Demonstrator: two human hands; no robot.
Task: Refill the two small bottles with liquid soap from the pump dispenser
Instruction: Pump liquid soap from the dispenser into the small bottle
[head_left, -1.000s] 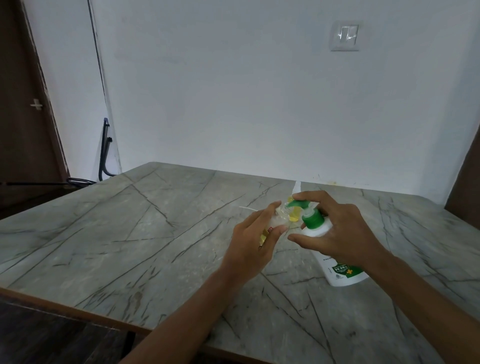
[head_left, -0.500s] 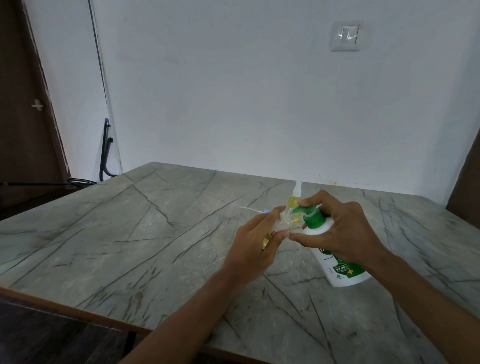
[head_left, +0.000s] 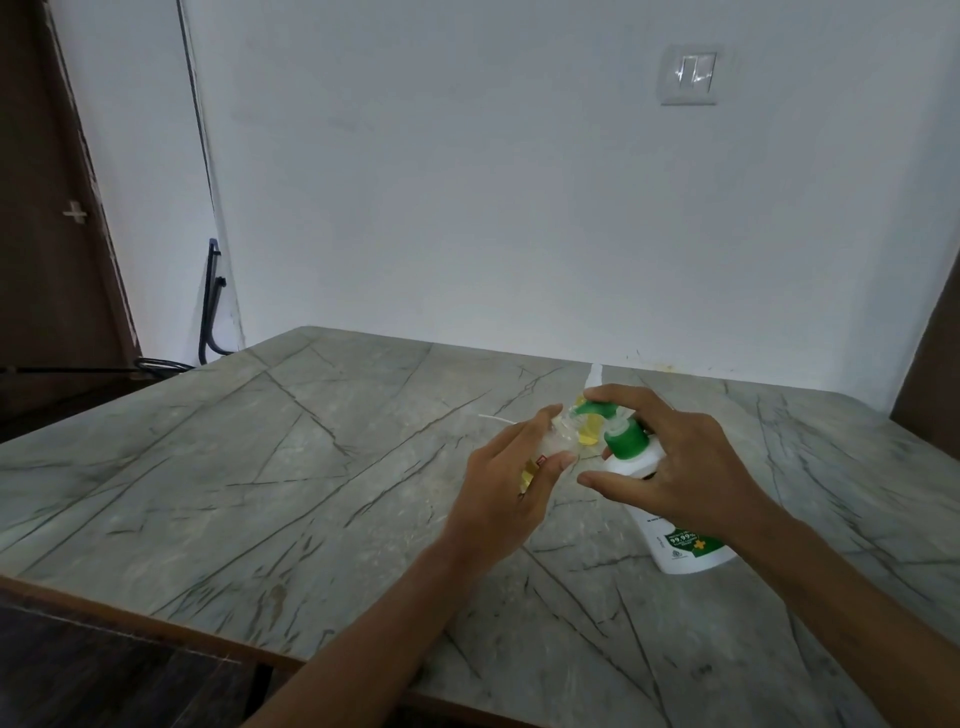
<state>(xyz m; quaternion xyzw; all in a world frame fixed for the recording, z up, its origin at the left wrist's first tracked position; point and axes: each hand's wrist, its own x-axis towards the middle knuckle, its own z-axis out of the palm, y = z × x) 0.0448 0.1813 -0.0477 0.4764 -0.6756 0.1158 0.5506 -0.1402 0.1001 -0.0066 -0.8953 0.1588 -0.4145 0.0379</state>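
A white pump dispenser (head_left: 680, 540) with a green pump head stands on the marble table, tilted towards the left. My right hand (head_left: 670, 467) wraps its neck, with the forefinger lying on top of the green pump. My left hand (head_left: 511, 478) holds a small clear bottle (head_left: 530, 470) with yellowish liquid, its mouth right under the green spout. A second small bottle (head_left: 744, 431) with yellow liquid stands just behind the spout, mostly hidden; a white nozzle cap (head_left: 595, 376) rises above it.
The grey veined marble table (head_left: 291, 467) runs up to a white wall. A thin white tube (head_left: 496, 418) lies on it left of the bottles. A dark door and a black metal frame (head_left: 210, 306) are at the left.
The green pump head has risen back up a little under my right forefinger. Both hands and both bottles stay in about the same place.
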